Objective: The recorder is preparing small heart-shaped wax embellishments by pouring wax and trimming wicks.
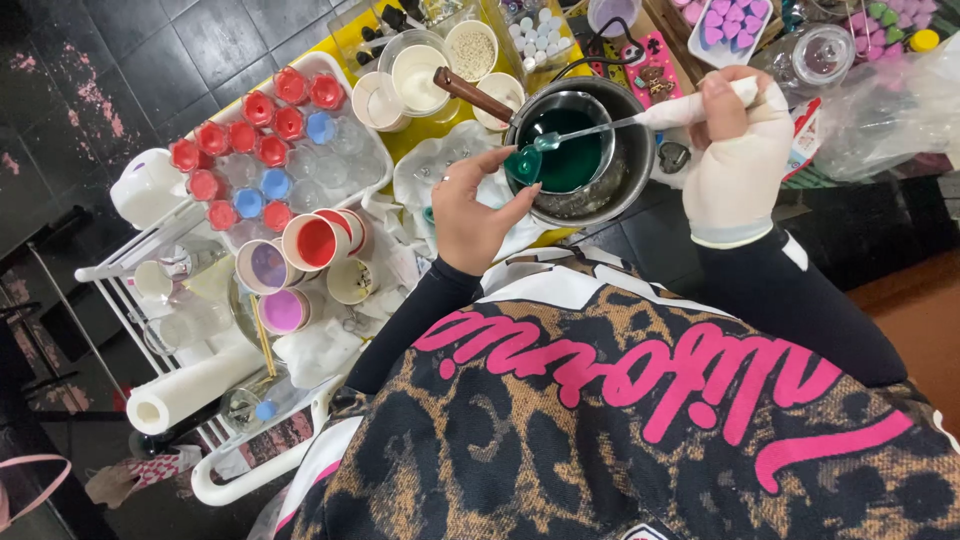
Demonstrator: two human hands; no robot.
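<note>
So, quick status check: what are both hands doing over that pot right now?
Left hand pinching small green mould at pot rim. Right hand, gloved, grip on spoon over green liquid. Nothing between them.

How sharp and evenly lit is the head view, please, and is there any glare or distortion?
Head view: bright, even light, soft shadows; the hands are sharp, left hand holding a small green cup, right hand gripping a spoon; slight glare on the metal pot; wide-angle bending at the edges.

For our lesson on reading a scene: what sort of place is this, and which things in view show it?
Probably a craft workbench for candle or soap making: a metal pot of dark green liquid, a tray of small red and blue filled cups, and a mould of pink heart shapes.
</note>
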